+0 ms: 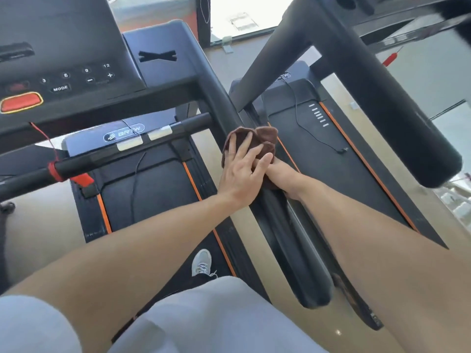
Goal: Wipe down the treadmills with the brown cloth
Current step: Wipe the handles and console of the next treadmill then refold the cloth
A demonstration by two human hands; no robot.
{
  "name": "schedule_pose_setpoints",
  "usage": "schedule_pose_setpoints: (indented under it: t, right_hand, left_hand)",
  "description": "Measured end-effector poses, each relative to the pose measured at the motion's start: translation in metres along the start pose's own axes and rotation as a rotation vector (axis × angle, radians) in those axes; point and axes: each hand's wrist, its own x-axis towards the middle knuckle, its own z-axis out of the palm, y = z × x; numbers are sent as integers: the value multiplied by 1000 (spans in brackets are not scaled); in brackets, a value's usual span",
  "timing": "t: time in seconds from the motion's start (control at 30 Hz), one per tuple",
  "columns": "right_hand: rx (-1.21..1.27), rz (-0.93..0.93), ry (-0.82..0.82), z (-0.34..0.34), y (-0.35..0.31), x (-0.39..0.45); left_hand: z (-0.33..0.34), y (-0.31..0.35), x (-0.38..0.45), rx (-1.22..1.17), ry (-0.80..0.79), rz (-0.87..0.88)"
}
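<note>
brown cloth (pixel 265 138) bunched on handrail (pixel 285 240) | handrail slants far-left | left hand (pixel 239 174) atop

Glossy beige floor (pixel 38 225), bright window (pixel 242 8)

Left treadmill (pixel 153 187), right treadmill (pixel 318 138) beside it; handrail (pixel 288 238) between them, cloth (pixel 265 138) on it, under my left hand (pixel 242 171), my right hand (pixel 280 171) touching; my shoe (pixel 201 262) on the left belt.

Brown cloth (pixel 266 138) hides fingers of the right hand (pixel 279 172).
</note>
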Motion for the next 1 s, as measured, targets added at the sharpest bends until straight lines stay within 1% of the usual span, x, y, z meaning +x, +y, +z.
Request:
schedule_pose_setpoints:
  t: [0.13, 0.23, 0.33, 0.47, 0.53, 0.6, 0.7, 0.8, 0.87, 0.93, 1.0]
  right_hand:
    - [-6, 10, -25, -7, 27, -43]
    - [19, -5, -37, -11, 54, -82]
    - [-16, -32, -24, -17, 91, -121]
    - [-100, -93, 26, -19, 127, -173]
    - [-92, -140, 100, -14, 141, -196]
    - [-73, -191, 178, -7, 157, -216]
    - [-73, -267, 230, 7, 177, -240]
    - [-116, -330, 306, 13, 191, -253]
    - [-169, -338, 325, 16, 199, -256]
    - [-242, -316, 381, 22, 205, -257]
    - [-317, -319, 466, 33, 205, -258]
  left_hand:
    - [23, 12, -43, -14, -36, -10]
    - [50, 22, -85, -27, -27, -18]
    - [79, 36, -131, -36, -6, -18]
    - [116, 48, -192, -110, 3, -22]
    - [130, 53, -219, -170, 9, -35]
    - [143, 58, -239, -297, 13, -84]
    - [154, 70, -261, -562, -1, -202]
    - [163, 69, -280, -667, -9, -366]
    - [171, 64, -288, -735, -7, -476]
    - [175, 62, -290, -795, 15, -475]
    - [173, 61, -287, -795, 44, -457]
